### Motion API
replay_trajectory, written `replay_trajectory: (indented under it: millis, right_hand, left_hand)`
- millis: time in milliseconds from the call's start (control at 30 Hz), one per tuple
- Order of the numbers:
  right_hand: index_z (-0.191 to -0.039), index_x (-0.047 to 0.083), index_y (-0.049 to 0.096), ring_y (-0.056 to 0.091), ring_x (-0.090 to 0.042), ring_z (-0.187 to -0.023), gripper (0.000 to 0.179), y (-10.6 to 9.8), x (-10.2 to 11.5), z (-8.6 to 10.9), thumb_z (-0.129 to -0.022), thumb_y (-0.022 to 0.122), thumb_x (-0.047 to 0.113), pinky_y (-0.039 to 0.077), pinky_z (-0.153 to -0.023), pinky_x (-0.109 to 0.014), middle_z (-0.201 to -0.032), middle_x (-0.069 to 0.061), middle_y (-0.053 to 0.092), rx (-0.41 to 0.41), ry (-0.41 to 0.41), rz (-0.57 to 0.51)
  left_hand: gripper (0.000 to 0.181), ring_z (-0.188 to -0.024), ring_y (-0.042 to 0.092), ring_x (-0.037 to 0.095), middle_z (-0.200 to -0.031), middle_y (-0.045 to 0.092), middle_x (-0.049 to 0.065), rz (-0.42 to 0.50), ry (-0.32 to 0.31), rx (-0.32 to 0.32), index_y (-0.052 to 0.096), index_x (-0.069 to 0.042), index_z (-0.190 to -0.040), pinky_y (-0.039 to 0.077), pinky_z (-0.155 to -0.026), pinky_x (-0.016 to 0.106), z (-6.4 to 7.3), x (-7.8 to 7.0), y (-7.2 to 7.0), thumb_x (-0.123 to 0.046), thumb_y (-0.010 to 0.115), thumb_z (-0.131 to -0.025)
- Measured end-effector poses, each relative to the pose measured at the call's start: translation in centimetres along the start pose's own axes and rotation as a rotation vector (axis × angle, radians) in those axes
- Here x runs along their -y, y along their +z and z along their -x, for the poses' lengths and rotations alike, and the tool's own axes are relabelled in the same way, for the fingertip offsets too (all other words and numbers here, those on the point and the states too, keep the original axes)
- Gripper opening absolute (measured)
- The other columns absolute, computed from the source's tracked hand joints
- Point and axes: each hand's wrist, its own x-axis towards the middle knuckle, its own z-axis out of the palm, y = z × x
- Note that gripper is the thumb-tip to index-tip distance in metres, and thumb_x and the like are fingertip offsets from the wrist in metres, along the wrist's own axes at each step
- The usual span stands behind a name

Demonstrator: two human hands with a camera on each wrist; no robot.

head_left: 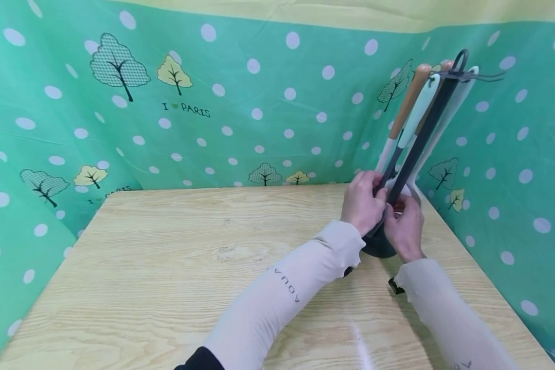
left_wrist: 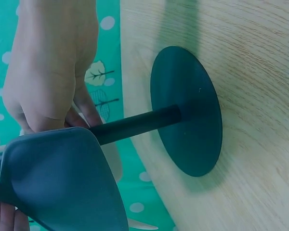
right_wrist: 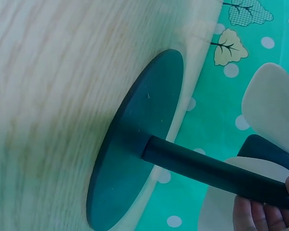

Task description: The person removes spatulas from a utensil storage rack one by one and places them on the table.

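A black utensil stand has a round base and an upright pole. Utensils with mint and wood-coloured handles hang from its top. My left hand holds a dark spatula by its neck, in front of the stand. This spatula has a mint handle, and its blade hangs down beside the pole. My right hand grips the lower part of the pole; in the right wrist view its thumb and fingers lie round it.
Behind the pole hang a pale turner and other utensil heads, partly hidden. The stand is near the far right corner of the wooden table. Green dotted cloth rises behind the table and along its right side.
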Motion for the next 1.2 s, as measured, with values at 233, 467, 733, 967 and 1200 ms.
replay_trajectory:
  millis: [233,467,733,967,1200]
  right_hand:
    - [-0.117,-0.004,0.053,0.057,-0.03,-0.095,0.026,0.0,0.2,0.3,-0.096,0.05,0.011,0.053,-0.084,-0.045,-0.107,-0.019,0.057,0.001,-0.01,-0.003]
    - [-0.115,-0.004,0.054,0.058,-0.028,-0.092,0.025,0.1,0.5,0.7,-0.095,0.052,0.011,0.053,-0.082,-0.043,-0.104,-0.018,0.058,-0.012,-0.036,0.003]
    - [-0.114,-0.006,0.054,0.058,-0.03,-0.092,0.025,0.2,0.8,1.0,-0.095,0.053,0.009,0.053,-0.082,-0.044,-0.103,-0.02,0.058,-0.014,-0.054,0.003]
    - [-0.116,-0.005,0.053,0.058,-0.032,-0.093,0.026,0.3,1.0,1.3,-0.096,0.052,0.011,0.052,-0.083,-0.047,-0.105,-0.021,0.058,-0.002,-0.05,0.002]
    - [-0.118,-0.002,0.052,0.057,-0.029,-0.094,0.027,0.5,1.4,1.6,-0.096,0.051,0.013,0.053,-0.084,-0.045,-0.106,-0.019,0.058,0.019,-0.03,-0.002]
  left_hand:
    - [0.02,-0.086,0.057,0.006,-0.096,0.061,-0.003,0.012,-0.012,0.007,0.065,-0.01,-0.105,0.044,-0.08,0.009,0.4,0.0,-0.3,-0.01,0.07,-0.086]
    - [0.019,-0.086,0.059,0.007,-0.095,0.063,-0.001,0.044,-0.014,-0.024,0.066,-0.009,-0.103,0.044,-0.08,0.009,0.7,0.1,-0.7,-0.009,0.07,-0.085]
    - [0.018,-0.086,0.058,0.008,-0.094,0.062,-0.001,0.064,-0.015,-0.029,0.065,-0.009,-0.103,0.043,-0.08,0.009,1.1,0.2,-1.2,-0.009,0.07,-0.085]
    - [0.019,-0.086,0.058,0.007,-0.096,0.061,-0.001,0.08,-0.034,0.0,0.065,-0.01,-0.105,0.044,-0.08,0.01,1.5,0.2,-1.7,-0.009,0.069,-0.087]
    - [0.019,-0.085,0.058,0.007,-0.095,0.062,0.0,0.07,0.015,-0.023,0.065,-0.008,-0.104,0.043,-0.08,0.008,1.8,0.4,-2.4,-0.009,0.069,-0.086]
